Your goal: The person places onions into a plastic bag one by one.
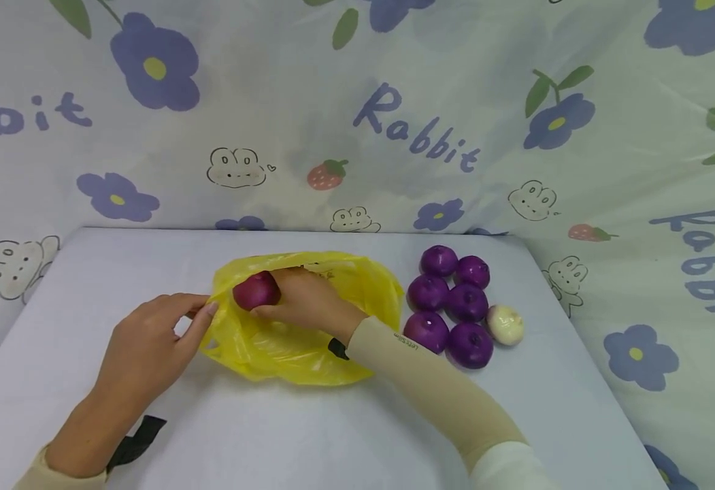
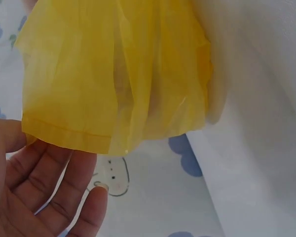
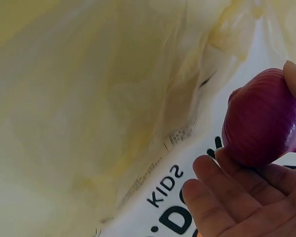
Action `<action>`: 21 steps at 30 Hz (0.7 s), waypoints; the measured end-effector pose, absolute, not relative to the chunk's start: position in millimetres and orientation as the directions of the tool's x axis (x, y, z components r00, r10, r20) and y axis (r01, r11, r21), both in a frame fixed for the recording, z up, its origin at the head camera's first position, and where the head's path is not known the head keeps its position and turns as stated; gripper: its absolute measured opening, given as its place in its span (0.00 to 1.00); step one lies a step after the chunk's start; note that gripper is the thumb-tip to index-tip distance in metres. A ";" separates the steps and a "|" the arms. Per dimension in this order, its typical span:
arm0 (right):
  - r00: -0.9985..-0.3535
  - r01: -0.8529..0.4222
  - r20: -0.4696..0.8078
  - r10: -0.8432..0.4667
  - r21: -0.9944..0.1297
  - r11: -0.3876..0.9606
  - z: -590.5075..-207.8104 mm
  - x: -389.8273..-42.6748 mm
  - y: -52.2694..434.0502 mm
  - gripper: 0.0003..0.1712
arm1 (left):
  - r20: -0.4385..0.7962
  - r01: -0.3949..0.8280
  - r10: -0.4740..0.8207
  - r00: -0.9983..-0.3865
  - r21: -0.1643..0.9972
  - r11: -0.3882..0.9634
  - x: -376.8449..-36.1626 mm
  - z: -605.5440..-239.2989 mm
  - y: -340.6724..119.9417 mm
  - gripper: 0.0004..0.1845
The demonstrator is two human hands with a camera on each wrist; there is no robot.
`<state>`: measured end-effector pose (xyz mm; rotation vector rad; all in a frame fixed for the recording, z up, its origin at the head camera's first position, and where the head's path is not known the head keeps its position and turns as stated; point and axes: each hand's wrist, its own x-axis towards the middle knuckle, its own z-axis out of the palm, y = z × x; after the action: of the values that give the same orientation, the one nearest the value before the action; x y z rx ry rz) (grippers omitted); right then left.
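A yellow plastic bag (image 1: 290, 354) lies mouth up on the white table. My left hand (image 1: 152, 344) pinches its left rim between thumb and fingers; the left wrist view shows the bag's edge (image 2: 69, 138) at the fingers (image 2: 59, 197). Inside the bag's mouth, my right hand (image 1: 308, 299) holds a red onion (image 1: 256, 290). The right wrist view shows that onion (image 3: 264, 118) between the thumb and fingers of the hand (image 3: 246, 207). To the right of the bag several purple onions (image 1: 467, 303) sit in a cluster, with one pale peeled onion (image 1: 505, 325) beside them.
The white table (image 1: 333, 435) ends at a back edge against a hanging cloth (image 1: 284, 122) printed with flowers and rabbits. Dark straps (image 1: 139, 439) hang at the wrists. Printed lettering (image 3: 175, 217) shows past the bag film in the right wrist view.
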<state>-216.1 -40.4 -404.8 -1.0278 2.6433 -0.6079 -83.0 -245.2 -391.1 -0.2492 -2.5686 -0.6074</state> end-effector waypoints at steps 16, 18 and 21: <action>-0.699 -0.611 -0.124 -0.704 -0.407 0.679 -422.8 -224.2 -67.8 0.41 | 0.474 0.255 0.051 -0.879 0.377 0.890 -81.6 -388.7 -246.5 0.13; -0.701 -0.617 -0.124 -0.702 -0.389 0.684 -424.0 -224.5 -70.7 0.43 | 0.478 0.257 0.051 -0.877 0.375 0.891 -81.8 -388.8 -246.9 0.13; -0.702 -0.626 -0.118 -0.702 -0.367 0.688 -425.3 -224.8 -74.2 0.44 | 0.493 0.267 0.055 -0.868 0.370 0.890 -82.8 -389.6 -247.4 0.13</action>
<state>-224.8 -74.2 -425.3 -1.0633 2.6505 -0.4412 -82.8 -247.4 -389.6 -0.2337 -2.5741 -0.5967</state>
